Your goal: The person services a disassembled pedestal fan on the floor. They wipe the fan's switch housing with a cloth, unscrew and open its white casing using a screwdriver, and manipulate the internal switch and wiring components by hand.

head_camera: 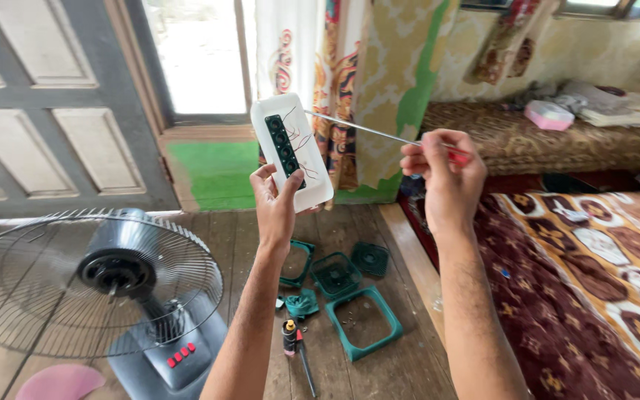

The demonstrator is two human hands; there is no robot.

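My left hand holds up a white rectangular plastic housing with a dark green strip of round parts and thin wires inside it. My right hand grips a screwdriver with a red handle. Its long metal shaft reaches left, and the tip touches the upper right edge of the housing. Both hands are raised in front of a doorway.
On the wooden floor below lie several green square plastic frames and a second screwdriver. A grey standing fan with red buttons lies at lower left. A patterned mattress fills the right side, with a pink box behind.
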